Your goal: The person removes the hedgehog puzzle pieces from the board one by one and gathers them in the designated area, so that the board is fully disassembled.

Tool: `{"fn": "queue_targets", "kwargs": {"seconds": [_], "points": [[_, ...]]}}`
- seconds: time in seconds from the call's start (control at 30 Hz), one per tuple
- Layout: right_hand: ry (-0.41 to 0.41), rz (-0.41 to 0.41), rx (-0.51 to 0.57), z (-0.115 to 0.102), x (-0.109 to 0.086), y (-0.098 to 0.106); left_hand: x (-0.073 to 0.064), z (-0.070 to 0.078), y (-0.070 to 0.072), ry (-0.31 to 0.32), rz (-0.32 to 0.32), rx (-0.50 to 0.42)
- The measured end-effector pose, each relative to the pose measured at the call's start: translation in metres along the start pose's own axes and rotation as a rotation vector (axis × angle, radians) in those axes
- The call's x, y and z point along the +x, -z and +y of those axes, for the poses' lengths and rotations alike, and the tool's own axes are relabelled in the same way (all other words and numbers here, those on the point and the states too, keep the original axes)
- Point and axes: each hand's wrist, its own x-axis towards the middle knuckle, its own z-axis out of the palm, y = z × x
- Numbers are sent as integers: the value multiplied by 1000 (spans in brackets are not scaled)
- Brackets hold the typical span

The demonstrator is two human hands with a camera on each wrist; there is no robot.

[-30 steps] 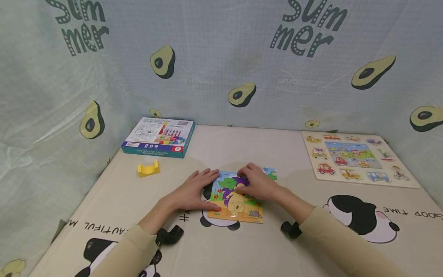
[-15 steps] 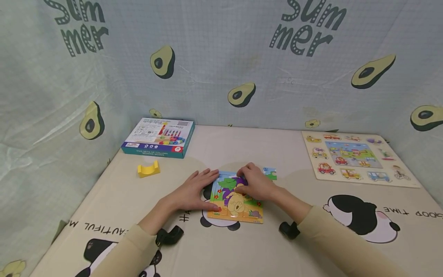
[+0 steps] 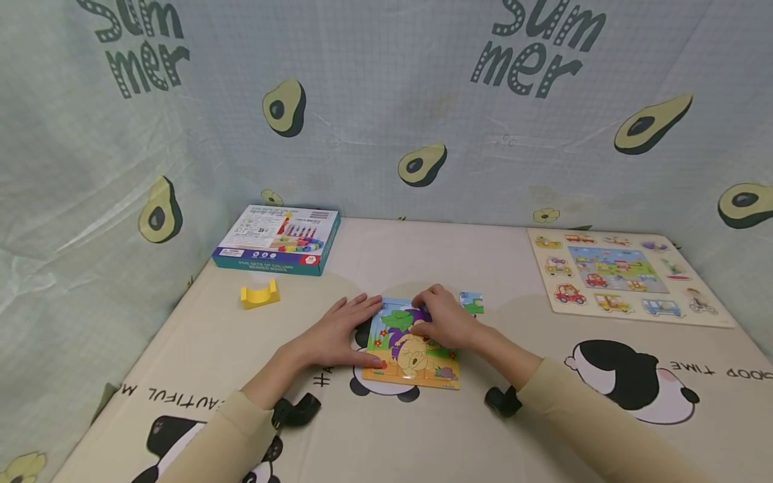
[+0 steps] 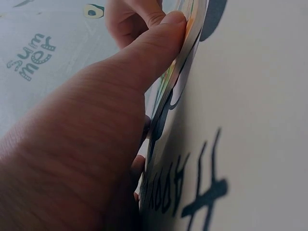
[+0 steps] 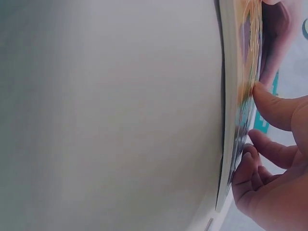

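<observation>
A jigsaw puzzle [image 3: 413,359] with a cartoon animal under a green leaf lies in a flat tray at mid-table in the head view. My left hand [image 3: 338,335] rests along its left side with fingers extended, the thumb [image 4: 168,31] touching the front left corner. Over the upper right part is my right hand [image 3: 449,318], fingers bent. Its thumb [image 5: 272,106] and fingertips touch the puzzle's face; whether they pinch a piece is hidden. Just behind the right hand lies a loose puzzle piece [image 3: 472,302], blue and green, partly covered.
Back left stands a boxed toy set [image 3: 278,240], with a yellow curved block [image 3: 260,294] in front of it. A wooden vehicle peg board [image 3: 625,278] lies at the back right. Printed cloth covers the table [image 3: 410,443] and the walls behind.
Both hands stay almost still on the puzzle. The right wrist shifts very slightly to the left. Nothing else visibly moves.
</observation>
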Motion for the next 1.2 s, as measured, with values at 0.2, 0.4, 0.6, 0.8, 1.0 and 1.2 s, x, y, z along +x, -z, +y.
{"fn": "queue_targets", "kwargs": {"seconds": [0.2,0.4,0.6,0.8,1.0,1.2], "points": [[-12,-6,22,1,2,0,0,0,-1,5,-1,0],[1,-3,31,1,2,-1,0,-1,-1,1,0,6],[29,11,45,1,0,-1,0,-2,-1,-7,2,12],[73,36,64,4,-3,0,0,-2,-1,-11,-3,8],[127,54,100,8,-3,2,1,-2,-1,-11,0,13],[166,78,105,10,-1,4,0,-2,-1,-10,0,14]]}}
